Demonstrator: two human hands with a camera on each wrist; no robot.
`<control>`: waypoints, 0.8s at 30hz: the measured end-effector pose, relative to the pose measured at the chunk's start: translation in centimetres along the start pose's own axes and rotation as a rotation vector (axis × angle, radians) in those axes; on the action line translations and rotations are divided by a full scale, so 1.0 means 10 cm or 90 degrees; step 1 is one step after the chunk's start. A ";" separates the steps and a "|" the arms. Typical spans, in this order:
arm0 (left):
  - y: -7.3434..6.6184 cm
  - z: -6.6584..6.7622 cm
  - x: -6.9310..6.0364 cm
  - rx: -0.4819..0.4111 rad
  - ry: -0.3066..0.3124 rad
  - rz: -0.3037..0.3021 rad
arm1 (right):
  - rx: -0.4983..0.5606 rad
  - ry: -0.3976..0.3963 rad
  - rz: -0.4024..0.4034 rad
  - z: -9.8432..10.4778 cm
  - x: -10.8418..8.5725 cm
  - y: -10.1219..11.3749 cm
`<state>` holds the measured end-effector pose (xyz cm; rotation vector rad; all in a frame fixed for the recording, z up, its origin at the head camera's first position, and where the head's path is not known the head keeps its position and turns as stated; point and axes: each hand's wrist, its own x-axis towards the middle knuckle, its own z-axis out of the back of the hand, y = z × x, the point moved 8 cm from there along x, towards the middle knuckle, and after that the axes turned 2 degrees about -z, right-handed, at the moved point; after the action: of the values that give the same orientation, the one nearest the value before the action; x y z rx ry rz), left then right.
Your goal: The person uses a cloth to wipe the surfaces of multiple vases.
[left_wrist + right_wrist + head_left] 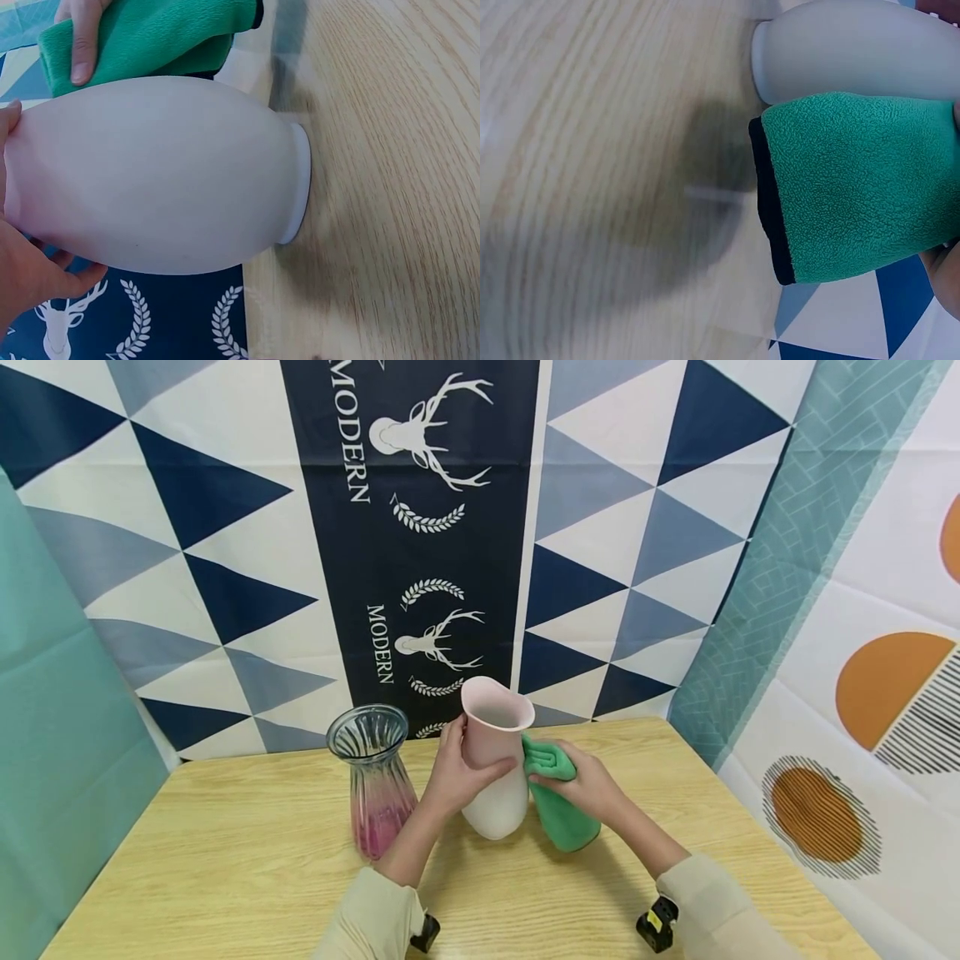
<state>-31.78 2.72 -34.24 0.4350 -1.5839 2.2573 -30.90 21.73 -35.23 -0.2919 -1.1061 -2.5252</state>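
A vase point(495, 793), pink at the neck and white below, stands near the back of the table with a wavy rim. My left hand point(459, 774) grips it round the neck from the left, thumb across the front. In the left wrist view the vase's body point(165, 176) lies sideways across the picture, its base close to the wood. My right hand point(588, 783) holds a folded green cloth point(562, 814) against the vase's right side. The right wrist view shows the cloth's fuzzy face point(862, 180) and dark edging; only bits of that hand appear there.
A ribbed glass vase point(378, 793), blue at the top and pink at the bottom, stands left of my left forearm. The light wood table point(247, 860) ends at a patterned backdrop point(427, 552). A printed sheet point(847, 710) hangs at the right, a teal one point(67, 735) at the left.
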 end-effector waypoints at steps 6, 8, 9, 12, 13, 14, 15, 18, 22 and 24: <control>-0.02 0.00 -0.01 -0.001 0.000 -0.002 | -0.002 0.007 -0.002 -0.04 -0.04 -0.07; -0.02 0.00 -0.01 -0.002 0.000 -0.002 | -0.005 0.011 -0.003 -0.06 -0.06 -0.09; -0.02 0.00 -0.01 -0.002 0.001 -0.002 | -0.003 0.012 -0.007 -0.07 -0.07 -0.11; -0.02 0.00 -0.01 0.001 0.000 0.001 | -0.007 0.016 -0.013 -0.10 -0.09 -0.15; -0.03 0.00 -0.01 0.001 -0.001 0.002 | -0.009 0.019 -0.013 -0.11 -0.09 -0.16; -0.02 0.00 -0.01 0.002 -0.001 0.005 | -0.011 0.021 -0.015 -0.12 -0.10 -0.16; -0.02 0.00 -0.01 0.004 -0.001 0.007 | -0.013 0.023 -0.016 -0.12 -0.10 -0.17; -0.02 0.00 -0.01 0.006 -0.002 0.013 | -0.025 0.028 -0.017 -0.14 -0.12 -0.19; -0.03 0.00 -0.02 0.008 -0.003 0.012 | -0.030 0.028 -0.019 -0.15 -0.14 -0.21; -0.03 0.00 -0.02 0.008 -0.002 0.012 | -0.035 0.027 -0.019 -0.16 -0.15 -0.22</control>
<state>-31.46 2.76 -34.03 0.4296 -1.5821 2.2830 -30.55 22.30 -38.29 -0.2362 -1.0339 -2.5786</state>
